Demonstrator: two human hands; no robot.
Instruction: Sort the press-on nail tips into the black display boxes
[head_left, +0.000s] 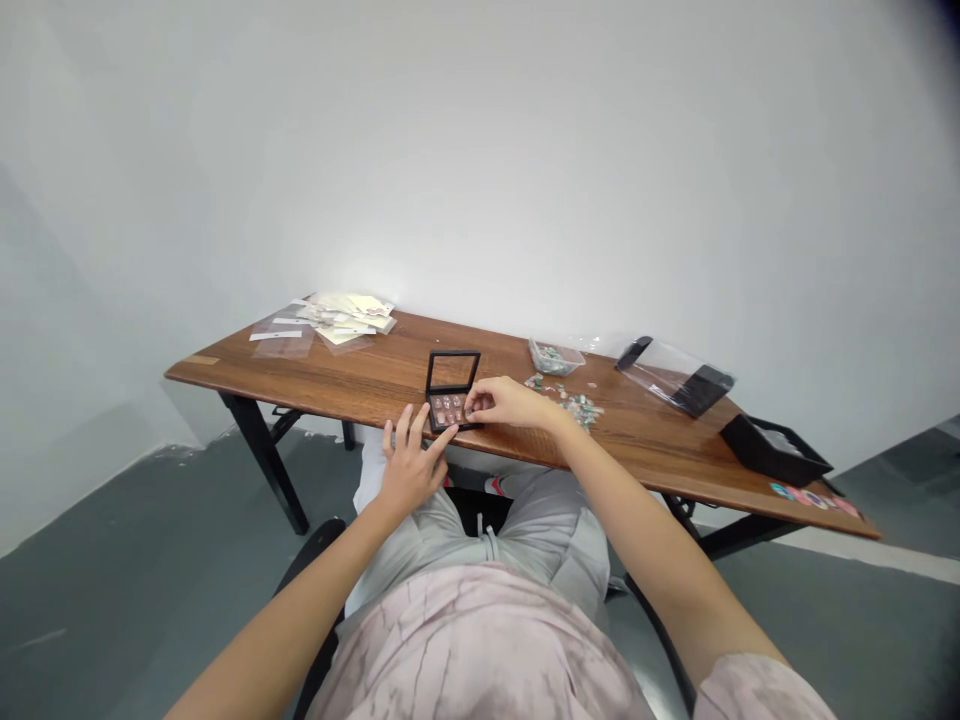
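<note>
A small black case (448, 408) is set at the near edge of the desk (375, 378), close to the centre of the frame, with its windowed lid (454, 353) raised. Rounded, shiny pinkish shapes are seen in its base, but the right end is covered by fingers, so the full row cannot be counted. The two hands are held near each other, one on each side of the case. The fingers of the left hand (411, 465) are spread, with fingertips laid along the case's left and front edges. The thumb and fingers of the right hand (514, 402) are bent together over the right end; whether a piece is pinched between them cannot be told. Right of centre, loose greenish and clear bits (581, 410) are scattered, partly masked by the right wrist, and similar bits are held in a clear tub (568, 367) behind them. Farther right, a clear sheet with black ends (703, 390) is blurred by glare, and a black box (769, 458) is filled with something pale that cannot be made out. Flat coloured pieces (814, 498) are placed at the desk's right corner, their print unreadable. At upper left, cards and clear packets (349, 315) are heaped, the lower ones hidden. Both forearms are cut off from view below.
</note>
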